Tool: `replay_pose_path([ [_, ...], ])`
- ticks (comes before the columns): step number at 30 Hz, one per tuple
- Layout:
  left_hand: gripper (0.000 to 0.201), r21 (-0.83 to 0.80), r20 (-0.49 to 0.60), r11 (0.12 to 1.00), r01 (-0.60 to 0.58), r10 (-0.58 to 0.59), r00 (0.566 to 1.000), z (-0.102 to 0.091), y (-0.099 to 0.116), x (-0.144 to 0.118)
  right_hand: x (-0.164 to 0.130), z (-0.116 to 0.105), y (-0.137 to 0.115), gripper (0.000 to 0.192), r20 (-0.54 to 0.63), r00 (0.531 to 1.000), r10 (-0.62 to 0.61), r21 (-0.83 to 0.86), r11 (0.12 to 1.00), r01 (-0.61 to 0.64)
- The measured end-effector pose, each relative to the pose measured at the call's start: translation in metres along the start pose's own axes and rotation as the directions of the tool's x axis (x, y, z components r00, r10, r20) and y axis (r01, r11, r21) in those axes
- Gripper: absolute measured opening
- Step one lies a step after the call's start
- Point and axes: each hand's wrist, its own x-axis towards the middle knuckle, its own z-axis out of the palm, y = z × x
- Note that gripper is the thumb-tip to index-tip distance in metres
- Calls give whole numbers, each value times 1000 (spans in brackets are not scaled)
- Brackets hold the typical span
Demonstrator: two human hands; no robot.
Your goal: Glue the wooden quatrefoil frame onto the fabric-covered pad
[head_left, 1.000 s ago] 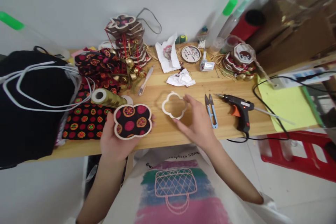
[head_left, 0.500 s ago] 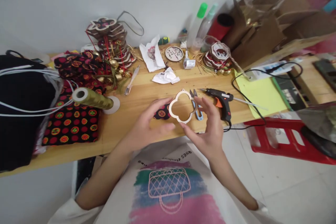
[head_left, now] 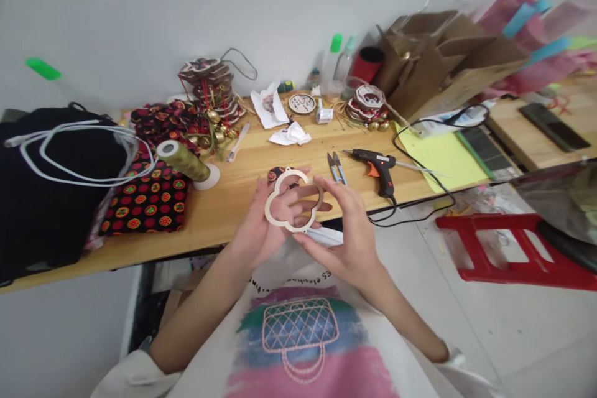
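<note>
A pale, cloud-shaped wooden frame (head_left: pixel 269 209) with a small loop at its top is pinched at its right side between the thumb and forefinger of my right hand (head_left: pixel 357 233). Behind the frame lies my left hand (head_left: pixel 254 233), its fingers stretched out and visible through the opening. Whether the left thumb presses on the rim I cannot tell. A small patterned cloth piece (head_left: pixel 275 175) shows on the table just beyond, partly hidden. Thread snips (head_left: pixel 336 168) with blue handles lie past my right fingers. To their right is a black glue gun (head_left: pixel 381 168) with an orange trigger.
At left are a spool of olive ribbon (head_left: pixel 186 163), folded dotted fabric (head_left: pixel 153 205) and a white cable (head_left: pixel 69 177). Stacked ornaments (head_left: pixel 212 87) stand near the wall. Paper bags (head_left: pixel 448 62) and yellow paper (head_left: pixel 429 152) are at right; a red stool (head_left: pixel 508 249) stands below.
The wooden frame has moved left in my right hand. My left hand has come in behind it, its fingers now showing through the opening. The camera view has shifted.
</note>
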Motion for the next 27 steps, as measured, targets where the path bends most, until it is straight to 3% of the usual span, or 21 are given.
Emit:
replay_pose_path([
  [2,55,-5,-80,999,-34,33,996,-7,1,-3,-4,-5,12,66,-35,998,58,-4,998,-58],
  [4,52,-26,-171,996,-88,82,982,-21,3,-7,-10,-13,35,48,-186,952,241,-45,966,-254],
  [6,49,-28,-267,988,-154,141,953,-39,7,-13,-15,-23,67,44,-331,827,455,-113,851,-514],
  [8,46,-33,-344,983,-180,158,925,-56,9,-17,-19,-31,99,52,-354,702,618,-210,679,-704],
  [10,43,-61,-400,978,-197,157,903,-69,11,-19,-18,-35,124,57,-335,614,715,-329,522,-787],
  [13,45,-102,-429,975,-197,135,893,-74,11,-15,-9,-32,139,64,-280,604,746,-406,478,-779],
  [18,49,-125,-451,967,-223,144,881,-65,10,-3,11,-18,134,78,-267,598,756,-460,445,-768],
  [24,50,-97,-387,979,-180,129,913,-68,13,3,21,-14,132,86,-268,550,791,-463,395,-793],
  [27,50,-88,-374,983,-161,117,920,-72,19,8,21,-17,138,81,-253,536,806,-463,386,-798],
])
